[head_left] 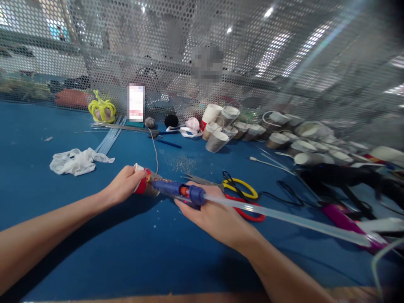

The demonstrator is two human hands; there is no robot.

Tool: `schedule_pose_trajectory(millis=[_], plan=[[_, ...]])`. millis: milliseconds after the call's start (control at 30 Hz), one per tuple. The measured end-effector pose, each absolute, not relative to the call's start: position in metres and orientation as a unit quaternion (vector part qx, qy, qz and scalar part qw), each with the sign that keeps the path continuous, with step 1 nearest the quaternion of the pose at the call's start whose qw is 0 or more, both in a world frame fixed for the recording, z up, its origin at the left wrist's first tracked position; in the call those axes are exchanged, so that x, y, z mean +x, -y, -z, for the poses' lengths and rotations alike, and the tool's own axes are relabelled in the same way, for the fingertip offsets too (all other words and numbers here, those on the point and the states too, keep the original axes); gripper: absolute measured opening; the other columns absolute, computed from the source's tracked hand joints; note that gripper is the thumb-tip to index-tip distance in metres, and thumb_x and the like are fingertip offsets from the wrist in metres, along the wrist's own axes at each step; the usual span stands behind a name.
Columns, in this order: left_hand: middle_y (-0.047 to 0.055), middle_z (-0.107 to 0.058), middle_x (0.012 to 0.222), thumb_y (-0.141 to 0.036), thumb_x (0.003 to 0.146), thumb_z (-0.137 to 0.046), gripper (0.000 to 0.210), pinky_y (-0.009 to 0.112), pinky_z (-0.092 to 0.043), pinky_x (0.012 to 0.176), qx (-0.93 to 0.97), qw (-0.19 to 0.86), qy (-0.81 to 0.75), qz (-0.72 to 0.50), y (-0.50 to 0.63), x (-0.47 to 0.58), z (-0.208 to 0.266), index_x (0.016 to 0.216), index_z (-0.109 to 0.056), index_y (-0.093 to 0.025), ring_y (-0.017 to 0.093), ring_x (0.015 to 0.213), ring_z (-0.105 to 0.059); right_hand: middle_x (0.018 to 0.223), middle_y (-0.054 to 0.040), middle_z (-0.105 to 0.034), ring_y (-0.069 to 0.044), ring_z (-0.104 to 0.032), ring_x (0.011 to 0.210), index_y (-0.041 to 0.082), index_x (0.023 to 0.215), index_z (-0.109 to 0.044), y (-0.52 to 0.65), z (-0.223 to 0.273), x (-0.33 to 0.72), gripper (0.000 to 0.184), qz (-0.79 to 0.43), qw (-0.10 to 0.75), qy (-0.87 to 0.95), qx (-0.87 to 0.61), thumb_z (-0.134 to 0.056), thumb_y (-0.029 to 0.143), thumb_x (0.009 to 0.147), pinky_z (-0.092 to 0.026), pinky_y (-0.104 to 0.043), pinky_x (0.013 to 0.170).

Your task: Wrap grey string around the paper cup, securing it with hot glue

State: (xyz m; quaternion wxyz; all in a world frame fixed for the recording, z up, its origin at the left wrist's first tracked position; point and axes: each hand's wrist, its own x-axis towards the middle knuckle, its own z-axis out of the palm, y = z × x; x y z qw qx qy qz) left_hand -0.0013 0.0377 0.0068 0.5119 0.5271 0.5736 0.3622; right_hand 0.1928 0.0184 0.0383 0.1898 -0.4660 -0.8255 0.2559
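Observation:
My right hand is closed around a blue hot glue gun, its nozzle pointing left. A long clear glue stick sticks out of the gun's rear towards the right. In my left hand is a red and white paper cup, tipped on its side. The nozzle is at the cup; whether it touches cannot be made out. Grey yarn runs from a small grey ball down to the cup. Scissors with yellow and red handles lie just beyond my right hand.
Several paper cups stand and lie along the mesh panel. Crumpled white plastic and clear glue sticks lie at the left. A phone leans at the back. Black cable and a purple tool are at the right.

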Motion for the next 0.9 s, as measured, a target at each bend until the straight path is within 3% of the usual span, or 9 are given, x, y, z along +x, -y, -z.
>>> schedule_pose_trajectory(millis=[300,533,900], plan=[[-0.003,-0.048,0.042,-0.023,0.061,-0.040,0.018,0.019,-0.030,0.041,0.512,0.521,-0.571,-0.376,-0.0372,-0.0006,-0.0079,0.051,-0.051,-0.013,0.010,0.040,-0.042,0.056,0.0035,-0.044,-0.008,-0.038,0.048,0.018,0.061,-0.041,-0.0175,-0.0435,0.1914,0.014,-0.253,0.164,0.835,-0.460,-0.045,0.023,0.073,-0.031,-0.019,0.045],[-0.004,-0.041,0.043,-0.024,0.061,-0.040,0.018,0.018,-0.024,0.038,0.519,0.505,-0.579,-0.376,-0.0377,-0.0013,-0.0070,0.049,-0.046,-0.013,0.007,0.039,-0.035,0.054,0.0044,-0.044,-0.007,-0.036,0.046,0.018,0.059,-0.041,-0.0153,-0.0434,0.1897,0.015,-0.230,0.164,0.838,-0.466,-0.046,0.022,0.072,-0.029,-0.019,0.044],[-0.004,-0.042,0.044,-0.025,0.063,-0.038,0.018,0.019,-0.026,0.040,0.532,0.492,-0.580,-0.372,-0.0394,-0.0024,-0.0024,0.052,-0.048,-0.013,0.008,0.040,-0.036,0.055,0.0038,-0.045,-0.007,-0.038,0.047,0.018,0.060,-0.042,-0.0160,-0.0428,0.1911,0.013,-0.248,0.163,0.835,-0.464,-0.046,0.021,0.072,-0.031,-0.019,0.044]])
